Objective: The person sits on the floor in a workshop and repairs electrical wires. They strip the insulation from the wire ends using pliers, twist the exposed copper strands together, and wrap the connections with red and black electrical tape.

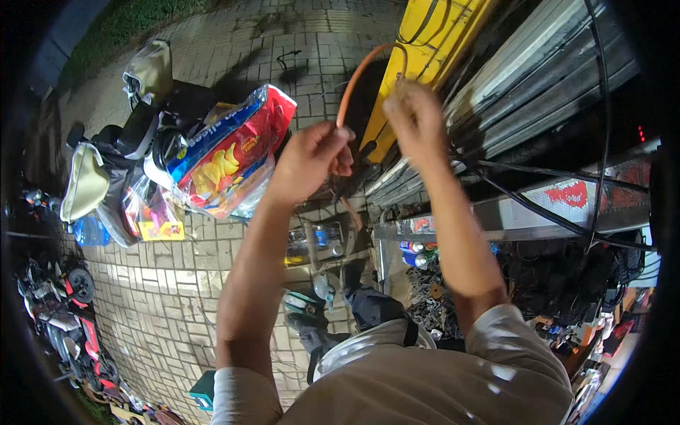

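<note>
An orange cable or thin hose (pixel 358 73) arches up in front of me between my two hands. My left hand (pixel 312 160) is closed around its lower end, thumb pressed against the fingers. At the other end is my right hand (pixel 416 122), smeared by motion, with its fingertips pinched where the orange line comes down. A yellow metal beam (pixel 425 44) stands just behind the arch and my right hand. Part of the orange line at each end is hidden by my fingers.
Left of my hands hang a red and blue chip bag (pixel 234 152) and other bags. Grey ridged metal (pixel 524 85) and black cables (pixel 535 214) lie to the right. Below are a plastic tray (pixel 312 244) and a pile of metal parts (pixel 433 301). A red motorbike (pixel 88 340) stands far left.
</note>
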Motion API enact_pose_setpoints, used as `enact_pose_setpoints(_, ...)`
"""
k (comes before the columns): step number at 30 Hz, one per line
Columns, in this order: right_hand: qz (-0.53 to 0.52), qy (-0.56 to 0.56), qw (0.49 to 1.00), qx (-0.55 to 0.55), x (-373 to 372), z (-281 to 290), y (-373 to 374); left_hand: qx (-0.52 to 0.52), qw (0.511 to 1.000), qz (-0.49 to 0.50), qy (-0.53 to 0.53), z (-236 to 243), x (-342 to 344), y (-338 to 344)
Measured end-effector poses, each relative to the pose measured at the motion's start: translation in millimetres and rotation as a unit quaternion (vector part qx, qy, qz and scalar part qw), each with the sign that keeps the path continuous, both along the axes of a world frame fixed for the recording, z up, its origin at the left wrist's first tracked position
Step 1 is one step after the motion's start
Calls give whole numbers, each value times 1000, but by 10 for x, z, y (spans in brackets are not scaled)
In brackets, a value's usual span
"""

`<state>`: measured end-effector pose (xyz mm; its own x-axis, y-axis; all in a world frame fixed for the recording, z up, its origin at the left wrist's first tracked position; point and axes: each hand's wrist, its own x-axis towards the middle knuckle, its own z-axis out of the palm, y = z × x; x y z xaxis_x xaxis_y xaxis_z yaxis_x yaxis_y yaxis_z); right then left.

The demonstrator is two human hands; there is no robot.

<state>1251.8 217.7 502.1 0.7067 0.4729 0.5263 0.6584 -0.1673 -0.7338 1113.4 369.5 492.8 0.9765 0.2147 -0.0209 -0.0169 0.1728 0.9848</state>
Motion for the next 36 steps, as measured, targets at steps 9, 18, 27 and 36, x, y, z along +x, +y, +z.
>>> enact_pose_setpoints(9,452,411,791,29,-1589,74,-135,-84,995,11,-50,1018,-460,-50)
enact_pose_setpoints(18,255,525,755,299,-883,1106,-47,193,975,18,108,507,-1689,-266)
enact_pose_setpoints(27,279,-317,901,-104,-1185,1578,-52,344,923,-4,173,1849,-1610,-275)
enact_pose_setpoints(36,261,-310,910,83,-964,2789,527,295,946,64,-122,1033,-1347,238)
